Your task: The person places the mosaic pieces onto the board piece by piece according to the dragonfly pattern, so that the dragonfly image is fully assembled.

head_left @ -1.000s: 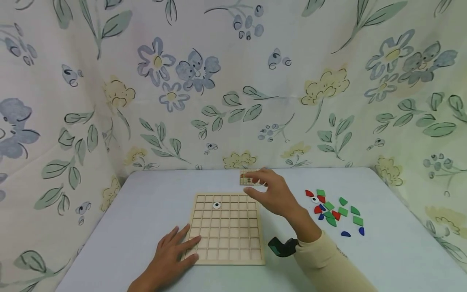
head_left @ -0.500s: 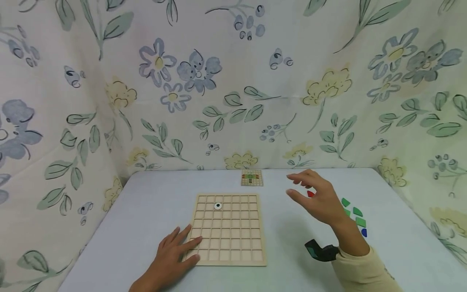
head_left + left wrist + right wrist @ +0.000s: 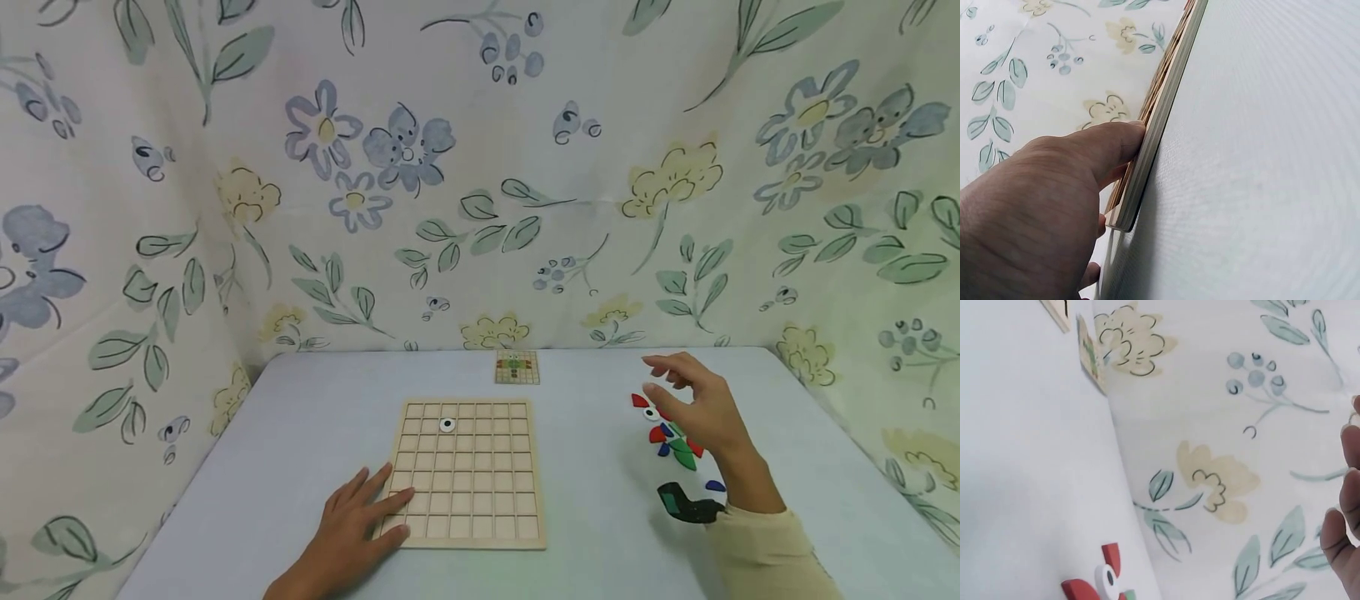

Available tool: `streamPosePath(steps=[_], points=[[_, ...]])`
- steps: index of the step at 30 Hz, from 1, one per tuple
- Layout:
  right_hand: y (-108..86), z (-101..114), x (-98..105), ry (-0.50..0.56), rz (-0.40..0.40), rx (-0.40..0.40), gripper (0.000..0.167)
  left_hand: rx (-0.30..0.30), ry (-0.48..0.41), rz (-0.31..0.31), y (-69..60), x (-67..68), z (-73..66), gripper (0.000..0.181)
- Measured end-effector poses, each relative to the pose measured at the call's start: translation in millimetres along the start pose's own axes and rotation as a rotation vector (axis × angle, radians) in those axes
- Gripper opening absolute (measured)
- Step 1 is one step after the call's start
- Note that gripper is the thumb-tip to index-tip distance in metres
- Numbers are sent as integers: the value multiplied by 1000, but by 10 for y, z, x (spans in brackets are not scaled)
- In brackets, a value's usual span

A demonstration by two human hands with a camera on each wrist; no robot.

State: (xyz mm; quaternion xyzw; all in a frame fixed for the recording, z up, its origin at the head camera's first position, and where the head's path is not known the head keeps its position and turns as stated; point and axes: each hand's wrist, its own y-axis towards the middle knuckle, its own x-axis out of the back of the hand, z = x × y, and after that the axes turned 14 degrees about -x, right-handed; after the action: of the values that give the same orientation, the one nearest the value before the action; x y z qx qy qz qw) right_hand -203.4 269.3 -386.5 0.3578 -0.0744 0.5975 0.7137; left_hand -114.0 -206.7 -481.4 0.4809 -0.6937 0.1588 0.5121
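Observation:
A square wooden grid board (image 3: 472, 481) lies on the table, with one white disc with a black dot (image 3: 447, 425) in a cell near its upper left. My left hand (image 3: 341, 525) rests on the board's lower left edge, fingers spread; in the left wrist view the thumb (image 3: 1110, 140) touches the board's side. My right hand (image 3: 701, 408) hovers over the loose pieces at the right, thumb and fingers apart, with nothing seen between them. Around it lie red pieces (image 3: 656, 434), green pieces (image 3: 683, 455), blue pieces (image 3: 716, 486) and another white disc (image 3: 650, 414). The right hand and forearm hide some pieces.
A small pattern card (image 3: 517, 367) with a coloured figure on a grid lies behind the board, near the table's back edge. Floral cloth (image 3: 480, 167) stands behind and at the sides of the white table (image 3: 592, 492). A black wrist camera (image 3: 690, 505) juts from the right wrist.
My right hand has moved right, from over the pattern card to above the loose pieces, uncovering the card. The left hand stays on the board, and the disc remains in its cell.

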Motion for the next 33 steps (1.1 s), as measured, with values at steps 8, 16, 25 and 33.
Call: streamPosePath(steps=[8, 16, 25, 33], points=[[-2, -400, -133, 3, 20, -131, 31, 8, -7, 3, -11, -26, 37, 49], [-22, -751, -229, -47, 62, -238, 30, 4, -2, -18, -10, -29, 26, 48], [-23, -879, -251, -147, 125, -339, 32, 10, -1, -10, 0, -17, 15, 49], [-14, -935, -308, -253, 169, -335, 31, -15, -5, -29, -5, -15, 7, 47]])
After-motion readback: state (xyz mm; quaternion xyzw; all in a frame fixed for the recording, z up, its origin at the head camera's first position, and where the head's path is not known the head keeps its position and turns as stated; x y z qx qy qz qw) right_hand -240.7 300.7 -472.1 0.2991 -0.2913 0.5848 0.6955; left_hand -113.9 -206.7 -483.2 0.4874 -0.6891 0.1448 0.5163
